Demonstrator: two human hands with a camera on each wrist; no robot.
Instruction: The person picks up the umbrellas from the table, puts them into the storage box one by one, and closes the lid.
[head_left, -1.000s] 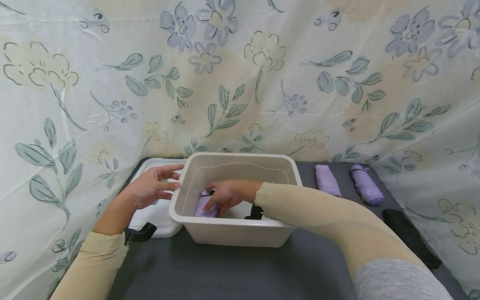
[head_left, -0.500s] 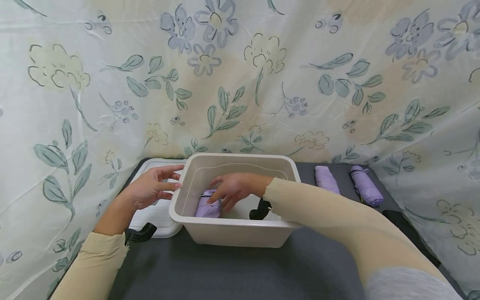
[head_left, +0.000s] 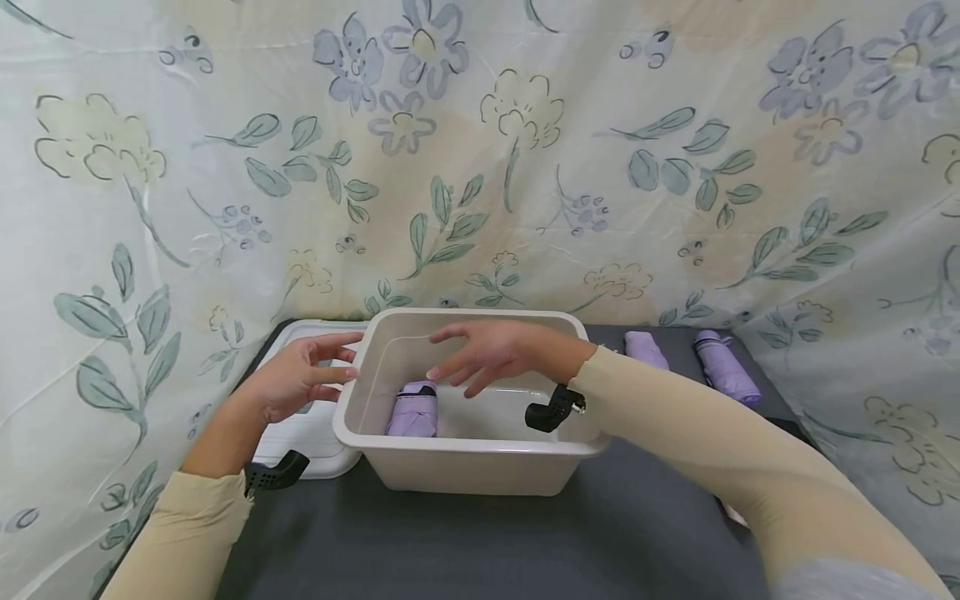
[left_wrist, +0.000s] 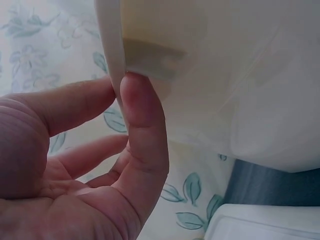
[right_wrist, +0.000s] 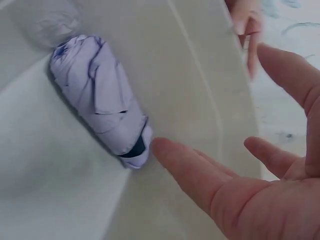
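Observation:
A beige plastic storage bin point(head_left: 468, 469) stands on the dark table. My left hand point(head_left: 303, 379) pinches its left rim, thumb on one side and fingers on the other, as the left wrist view shows. Inside the bin, against its left end, lies a rolled lilac fabric bundle point(head_left: 414, 412) with a dark band near one end. My right hand point(head_left: 498, 354) hovers over the bin with fingers spread, holding nothing. In the right wrist view an outstretched fingertip overlaps the edge of the lilac bundle point(right_wrist: 100, 97).
Two more lilac rolls, one nearer point(head_left: 647, 348) and one farther right point(head_left: 726, 367), lie on the table right of the bin. A white lid point(head_left: 318, 446) lies flat to its left. Floral curtain point(head_left: 480, 167) hangs behind and at both sides.
My right hand has let go of the lilac bundle, risen and drawn back to the right, fingers opening. The bundle stays in the bin. My left hand stays at the rim.

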